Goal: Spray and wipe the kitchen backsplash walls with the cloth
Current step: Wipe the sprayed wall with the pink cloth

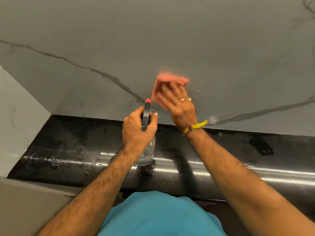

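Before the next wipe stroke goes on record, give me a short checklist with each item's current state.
1. Cloth flat against the backsplash: ok, the right hand presses it with straight fingers.
2. Spray bottle secured: ok, the left hand grips it.
3. Nozzle aimed at the wall: ok.
4. Liquid left in bottle: cannot tell.
5. Droplets beside the cloth still to wipe: not ok, a few remain.
6. Countertop dry: not ok, wet patches show.

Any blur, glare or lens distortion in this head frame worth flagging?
Head view: motion blur smears the pink cloth and the right hand pressing it to the backsplash; the left hand gripping the spray bottle is sharp; bright streaks glare on the wet black counter; wide-angle bends the counter's edge.
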